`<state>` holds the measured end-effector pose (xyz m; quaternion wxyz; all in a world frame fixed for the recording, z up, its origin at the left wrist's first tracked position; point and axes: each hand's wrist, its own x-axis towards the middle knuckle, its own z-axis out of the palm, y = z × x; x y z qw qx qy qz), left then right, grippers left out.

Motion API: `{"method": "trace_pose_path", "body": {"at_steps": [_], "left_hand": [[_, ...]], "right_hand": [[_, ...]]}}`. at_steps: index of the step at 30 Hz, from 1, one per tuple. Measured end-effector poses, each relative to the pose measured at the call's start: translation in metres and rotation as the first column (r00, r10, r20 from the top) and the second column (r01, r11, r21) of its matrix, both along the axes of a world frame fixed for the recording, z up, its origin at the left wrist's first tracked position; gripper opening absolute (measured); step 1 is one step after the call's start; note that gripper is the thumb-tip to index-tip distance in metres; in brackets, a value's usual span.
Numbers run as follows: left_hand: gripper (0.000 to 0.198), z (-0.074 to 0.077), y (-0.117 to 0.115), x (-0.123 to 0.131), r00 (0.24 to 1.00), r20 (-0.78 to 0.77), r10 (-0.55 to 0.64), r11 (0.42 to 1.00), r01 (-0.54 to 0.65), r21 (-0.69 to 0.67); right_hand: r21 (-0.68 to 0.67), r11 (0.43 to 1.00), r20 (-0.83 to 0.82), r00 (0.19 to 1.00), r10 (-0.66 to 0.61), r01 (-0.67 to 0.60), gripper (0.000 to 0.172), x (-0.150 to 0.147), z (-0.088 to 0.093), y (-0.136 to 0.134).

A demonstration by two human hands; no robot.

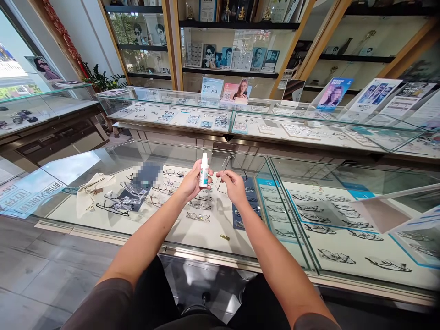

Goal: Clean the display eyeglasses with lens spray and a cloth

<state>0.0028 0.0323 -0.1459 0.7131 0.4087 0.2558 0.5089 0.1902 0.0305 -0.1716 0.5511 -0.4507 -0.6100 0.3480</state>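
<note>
My left hand (192, 182) is wrapped round a small white spray bottle (204, 171) with a blue-green label, held upright above the glass counter (192, 236). Just to its right, my right hand (232, 185) pinches a thin-framed pair of glasses (226, 161). The frame rises above the fingers, and part of it is hidden behind them. Both hands are close together but apart. Rows of eyeglasses (198, 217) show through the glass beneath them.
A beige cloth (90, 190) and dark-framed glasses (113, 207) sit at the left of the counter. A small gold-coloured piece (224, 237) lies near the front. Behind runs another glass display case (165, 98) with standing cards (334, 94). A white panel (395, 208) juts in at the right.
</note>
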Motion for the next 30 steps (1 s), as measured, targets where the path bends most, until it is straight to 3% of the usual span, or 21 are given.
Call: {"method": "trace_pose_path", "body": {"at_steps": [3,7,11,13,15,17,19,23,30], "left_hand": [[0.048,0.004,0.0,-0.003,0.998,0.018,-0.068,0.996,0.069,-0.051],[0.08,0.011,0.0,-0.008,0.983,-0.014,-0.182,0.977,0.179,-0.116],[0.087,0.011,0.002,-0.008,0.989,-0.032,-0.143,0.986,0.139,-0.092],[0.087,0.006,0.005,-0.007,0.993,-0.103,-0.062,0.998,0.06,-0.03],[0.085,-0.001,0.008,-0.007,0.961,-0.249,0.119,0.99,-0.097,0.098],[0.081,-0.009,0.011,-0.008,0.851,-0.399,0.341,0.931,-0.247,0.27],[0.08,-0.014,0.01,-0.008,0.722,-0.492,0.487,0.862,-0.306,0.404],[0.078,-0.017,0.007,-0.008,0.594,-0.564,0.573,0.81,-0.308,0.498],[0.07,-0.019,0.006,-0.008,0.552,-0.554,0.623,0.767,-0.291,0.572]], "right_hand": [[-0.021,0.999,-0.052,0.998,0.029,-0.03,0.028,0.001,0.0,0.002],[-0.049,0.996,-0.097,0.993,0.073,-0.078,0.03,0.002,0.0,0.004],[-0.07,0.985,-0.083,0.985,0.149,-0.155,0.032,0.003,0.002,0.003],[-0.078,0.972,-0.078,0.973,0.216,-0.222,0.033,0.003,0.005,0.0],[-0.1,0.95,-0.089,0.954,0.288,-0.296,0.033,0.001,0.008,-0.002],[-0.128,0.924,-0.117,0.931,0.346,-0.359,0.033,-0.001,0.009,-0.005],[-0.149,0.899,-0.155,0.908,0.389,-0.411,0.033,-0.004,0.01,-0.009],[-0.171,0.847,-0.247,0.854,0.458,-0.504,0.032,-0.012,0.011,-0.016],[-0.186,0.791,-0.338,0.794,0.505,-0.582,0.03,-0.019,0.012,-0.027]]}}
